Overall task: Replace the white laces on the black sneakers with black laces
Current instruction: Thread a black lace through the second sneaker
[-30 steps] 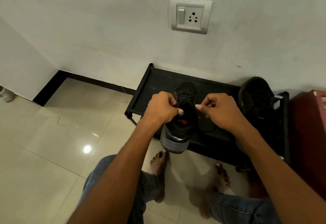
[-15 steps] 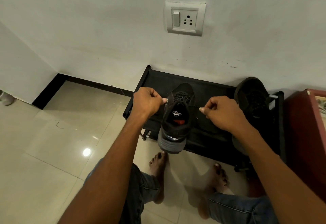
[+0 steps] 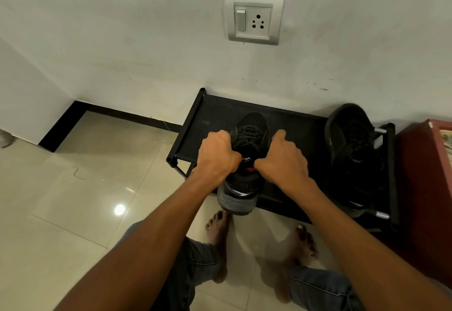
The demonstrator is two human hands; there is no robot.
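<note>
Bare feet [image 3: 220, 234] and denim knees: nearest the camera, on pale floor tiles [image 3: 61, 212], just short of the rack.

Left hand [image 3: 216, 156]: fingers curled over the left side of the sneaker's collar. What they pinched, collar or lace end, could not be told, as the knuckles hid it.

Right hand [image 3: 281, 161]: likewise curled, at the right side of the same collar, knuckles up; its hold was hidden too.

Sneaker in hand [image 3: 247, 163]: black, on the front edge of the shoe rack [image 3: 212, 114], heel overhanging toward the feet, toe to the wall. Dark lacing showed across the forefoot; no white lace visible.

Second sneaker [image 3: 349, 154]: black, on the rack's right end, well apart from both hands; its lacing also looked dark.

Red cabinet [image 3: 425, 188]: beside the rack, at right.

Wall socket with switch [image 3: 254, 19]: above the rack.

Judged step: drawing the black lace snug through the top eyelets. Done well, both ends would be pulled evenly and outward, the tongue kept flat and centred, and the heel steadied so the shoe did not tip off the edge.
</note>
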